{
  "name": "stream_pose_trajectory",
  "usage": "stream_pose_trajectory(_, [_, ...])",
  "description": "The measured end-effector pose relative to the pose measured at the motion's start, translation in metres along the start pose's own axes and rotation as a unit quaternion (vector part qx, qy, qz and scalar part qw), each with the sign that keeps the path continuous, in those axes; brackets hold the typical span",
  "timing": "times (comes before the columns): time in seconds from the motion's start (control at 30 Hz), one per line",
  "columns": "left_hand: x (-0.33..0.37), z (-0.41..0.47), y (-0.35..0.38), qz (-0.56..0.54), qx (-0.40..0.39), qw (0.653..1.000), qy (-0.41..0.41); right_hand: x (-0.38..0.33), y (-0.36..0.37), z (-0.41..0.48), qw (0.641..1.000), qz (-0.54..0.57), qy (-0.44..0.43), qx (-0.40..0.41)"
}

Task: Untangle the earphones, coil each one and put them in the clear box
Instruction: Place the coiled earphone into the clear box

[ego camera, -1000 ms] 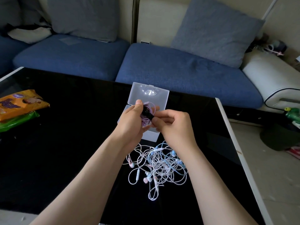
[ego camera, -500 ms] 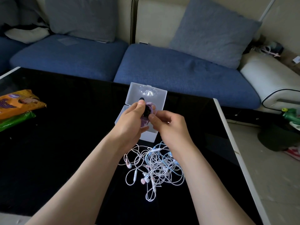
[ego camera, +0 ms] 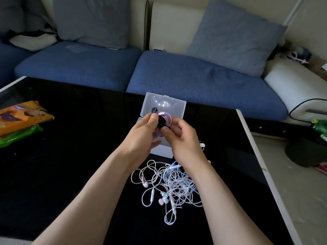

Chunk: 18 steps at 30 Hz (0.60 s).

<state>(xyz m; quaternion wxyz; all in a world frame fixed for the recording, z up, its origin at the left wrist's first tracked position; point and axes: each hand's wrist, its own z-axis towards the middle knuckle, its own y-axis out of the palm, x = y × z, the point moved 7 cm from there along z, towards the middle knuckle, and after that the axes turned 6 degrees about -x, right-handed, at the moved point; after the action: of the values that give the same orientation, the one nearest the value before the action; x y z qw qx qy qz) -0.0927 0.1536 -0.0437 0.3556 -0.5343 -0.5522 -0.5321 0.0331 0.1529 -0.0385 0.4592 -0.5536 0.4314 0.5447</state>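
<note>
Left grip (ego camera: 141, 137) and right grip (ego camera: 184, 140) meet ahead, both curled, pinching.

The left hand (ego camera: 141, 137) and the right hand (ego camera: 184, 140) were bare. The left forearm (ego camera: 92, 197) and the right forearm (ego camera: 224, 200) were also uncovered down to the lower edge. The thumbnails (ego camera: 153, 116) looked short.

- The left hand (ego camera: 141, 137) and the right hand (ego camera: 184, 138) hold a purple earphone coil (ego camera: 166, 116) with a black band (ego camera: 160, 122) on it.
- They are just over the open clear box (ego camera: 165, 103).
- A tangle (ego camera: 169, 186) of white, pink and blue earphones lies on the black surface (ego camera: 70, 165), near the box.
- An orange bag (ego camera: 19, 117) lies far left.
</note>
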Motion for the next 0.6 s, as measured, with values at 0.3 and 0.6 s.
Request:
stream_pose_trajectory(0.3, [0.007, -0.001, -0.021, 0.200, 0.089, 0.973, 0.077, 0.008, 0.012, 0.006, 0.977, 0.208, 0.036, 0.027])
stream_pose_trajectory(0.6, [-0.024, 0.001, -0.047, 0.583, 0.123, 0.803, -0.024, 0.037, -0.011, 0.016, 0.985, -0.084, 0.092, 0.118])
